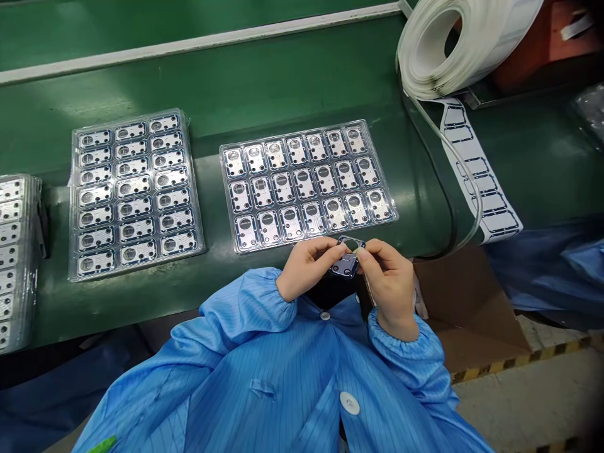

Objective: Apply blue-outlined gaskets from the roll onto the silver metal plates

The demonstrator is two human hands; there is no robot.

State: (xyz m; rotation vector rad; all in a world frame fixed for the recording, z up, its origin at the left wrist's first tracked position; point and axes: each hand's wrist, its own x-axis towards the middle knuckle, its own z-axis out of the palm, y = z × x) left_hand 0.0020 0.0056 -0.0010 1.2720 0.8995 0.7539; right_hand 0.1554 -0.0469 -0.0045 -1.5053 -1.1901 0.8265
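Note:
Just past the table's front edge, my left hand (309,267) pinches the left side of a small blue-edged plate (346,267) with round holes. My right hand (391,280) is closed at the plate's upper right, thumb against finger. A thin dark frame outline (353,241) shows at the top between the fingertips; whether it belongs to the plate or lies over it I cannot tell. Beyond the hands lies a clear plastic tray (309,234) with rows of similar silvery plates.
To the left lie a second filled tray (136,264) and stacked trays (31,264) on the green table (302,75). At right stands a large label roll (427,47); its strip of frame-shaped labels (479,173) hangs near a cable. Below right is a cardboard box (465,302).

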